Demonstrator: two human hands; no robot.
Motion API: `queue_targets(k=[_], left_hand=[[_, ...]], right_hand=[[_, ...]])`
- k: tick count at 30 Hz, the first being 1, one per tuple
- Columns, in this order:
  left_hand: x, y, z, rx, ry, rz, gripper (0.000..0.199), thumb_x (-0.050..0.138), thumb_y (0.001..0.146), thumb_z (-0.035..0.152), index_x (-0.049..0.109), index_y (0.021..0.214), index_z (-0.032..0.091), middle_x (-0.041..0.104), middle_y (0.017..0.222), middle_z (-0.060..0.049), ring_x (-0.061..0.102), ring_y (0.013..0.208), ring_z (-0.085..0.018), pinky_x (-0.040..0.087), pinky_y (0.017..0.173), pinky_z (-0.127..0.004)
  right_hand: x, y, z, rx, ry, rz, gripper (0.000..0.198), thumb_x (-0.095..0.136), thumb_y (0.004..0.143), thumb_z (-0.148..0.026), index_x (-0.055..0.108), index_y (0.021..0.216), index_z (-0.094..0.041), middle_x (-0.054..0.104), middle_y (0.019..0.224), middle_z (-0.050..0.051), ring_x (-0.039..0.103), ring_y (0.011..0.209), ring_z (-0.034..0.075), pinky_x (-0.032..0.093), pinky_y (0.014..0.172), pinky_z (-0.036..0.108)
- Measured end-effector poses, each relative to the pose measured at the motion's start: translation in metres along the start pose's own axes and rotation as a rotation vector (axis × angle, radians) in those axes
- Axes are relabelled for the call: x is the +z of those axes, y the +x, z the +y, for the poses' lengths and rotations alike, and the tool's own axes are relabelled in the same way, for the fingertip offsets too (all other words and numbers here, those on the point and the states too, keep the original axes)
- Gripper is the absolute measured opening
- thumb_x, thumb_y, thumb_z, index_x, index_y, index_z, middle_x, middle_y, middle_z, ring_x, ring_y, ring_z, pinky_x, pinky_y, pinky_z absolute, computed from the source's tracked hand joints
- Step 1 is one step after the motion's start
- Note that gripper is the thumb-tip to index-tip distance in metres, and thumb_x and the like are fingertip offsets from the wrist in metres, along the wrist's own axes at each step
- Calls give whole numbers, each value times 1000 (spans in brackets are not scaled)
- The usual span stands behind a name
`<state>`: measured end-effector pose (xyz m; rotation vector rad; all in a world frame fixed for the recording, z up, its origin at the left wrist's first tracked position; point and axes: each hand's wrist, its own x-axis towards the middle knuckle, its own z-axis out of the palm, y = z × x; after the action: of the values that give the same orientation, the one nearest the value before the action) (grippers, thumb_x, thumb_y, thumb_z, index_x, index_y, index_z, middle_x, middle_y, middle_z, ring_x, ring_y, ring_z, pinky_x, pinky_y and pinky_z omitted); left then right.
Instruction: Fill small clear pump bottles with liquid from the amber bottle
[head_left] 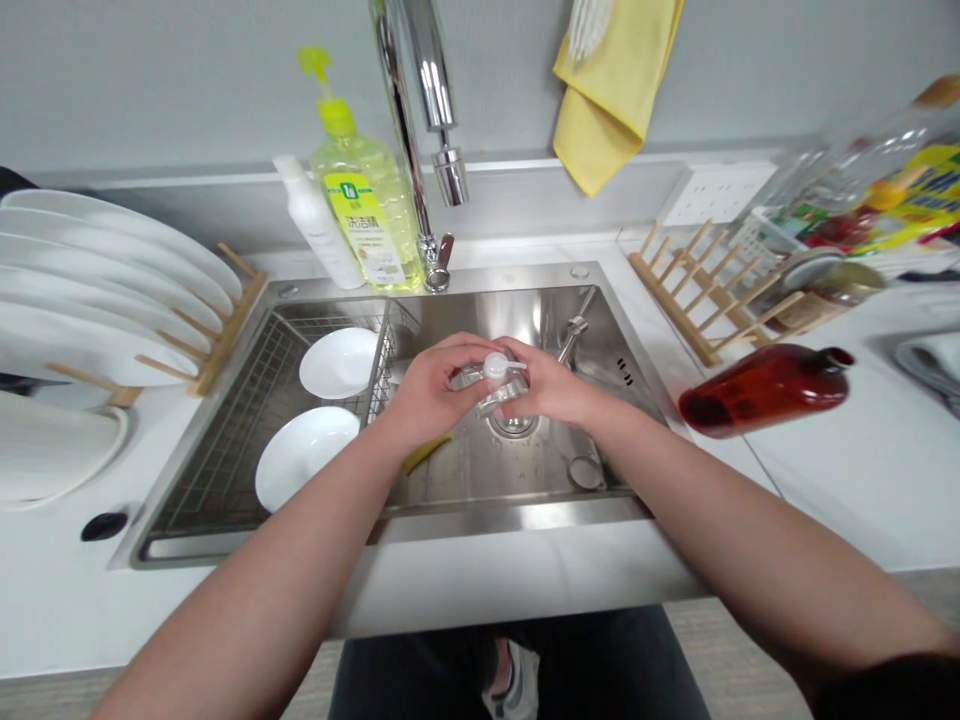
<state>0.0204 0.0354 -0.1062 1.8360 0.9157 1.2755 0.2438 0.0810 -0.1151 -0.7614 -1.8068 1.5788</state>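
Over the right part of the steel sink (465,497) I hold a small clear bottle with a white pump top (495,368) between both hands. My left hand (435,385) is closed round its left side, and my right hand (547,385) grips it from the right. The pump top points up toward me; much of the clear body is hidden by my fingers. Below the bottle lies the sink drain (514,426). Something yellow (426,454), perhaps a cloth or sponge, lies on the sink floor, partly behind my left forearm.
White bowls (341,362) sit in a wire basket (217,440) at the sink's left. A chrome faucet (409,130) and a dish soap bottle (367,215) stand behind. Plates (112,240) fill a wooden rack on the left. A brown bottle (765,390) is on the right counter.
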Motion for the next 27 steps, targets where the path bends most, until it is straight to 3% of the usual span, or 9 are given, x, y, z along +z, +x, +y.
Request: queue_targets(k=[7, 11, 13, 17, 20, 22, 24, 27], left_hand=[[1, 1, -2, -35, -3, 37, 29, 99, 91, 47, 91, 109, 26, 84, 119, -11, 79, 108, -28, 60, 97, -44], [6, 0, -8, -103, -83, 155, 47, 111, 73, 46, 76, 90, 22, 79, 102, -5, 75, 94, -23, 58, 85, -37], [8, -1, -11, -118, -128, 182, 55, 114, 67, 45, 70, 91, 22, 77, 99, -3, 73, 90, -21, 57, 84, -34], [4, -1, -12, -92, -227, 79, 60, 106, 79, 53, 80, 124, 26, 79, 121, -7, 76, 109, -26, 61, 96, -39], [-1, 1, -12, -67, -231, 21, 44, 95, 92, 58, 87, 123, 27, 79, 134, -11, 75, 127, -33, 59, 111, -49], [-1, 3, -13, -68, -188, 56, 37, 98, 90, 55, 87, 109, 25, 80, 129, -11, 76, 122, -31, 59, 108, -47], [1, 2, -15, -72, -195, 113, 45, 107, 80, 51, 81, 103, 24, 79, 120, -8, 76, 108, -25, 60, 98, -41], [3, 0, -17, -90, -289, 120, 56, 109, 78, 52, 78, 116, 26, 79, 118, -5, 74, 102, -21, 60, 91, -36]], right_hand=[[2, 1, 3, -34, -23, 15, 71, 108, 58, -29, 69, 118, -24, 70, 106, -1, 66, 94, 22, 53, 86, 34], [9, 2, 3, -33, -47, 20, 73, 110, 58, -35, 69, 117, -24, 75, 108, 1, 71, 97, 25, 57, 89, 37], [12, 3, 5, -30, -59, 27, 72, 111, 59, -37, 69, 116, -24, 76, 109, 2, 73, 98, 26, 58, 88, 38], [13, 4, 11, -26, -65, 85, 78, 111, 60, -42, 71, 123, -24, 78, 111, 3, 74, 100, 28, 61, 90, 41], [13, 4, 13, -9, -63, 105, 81, 112, 59, -45, 71, 125, -23, 78, 110, 3, 73, 97, 27, 61, 87, 41], [13, 3, 13, -2, -62, 108, 82, 113, 58, -45, 71, 125, -23, 77, 109, 3, 73, 96, 27, 61, 85, 40], [14, 3, 12, -13, -50, 105, 83, 113, 58, -45, 71, 126, -24, 78, 113, 3, 75, 99, 27, 61, 87, 41], [16, 3, 12, -24, -20, 107, 85, 113, 58, -45, 71, 129, -24, 79, 115, 4, 76, 104, 29, 62, 90, 42]])
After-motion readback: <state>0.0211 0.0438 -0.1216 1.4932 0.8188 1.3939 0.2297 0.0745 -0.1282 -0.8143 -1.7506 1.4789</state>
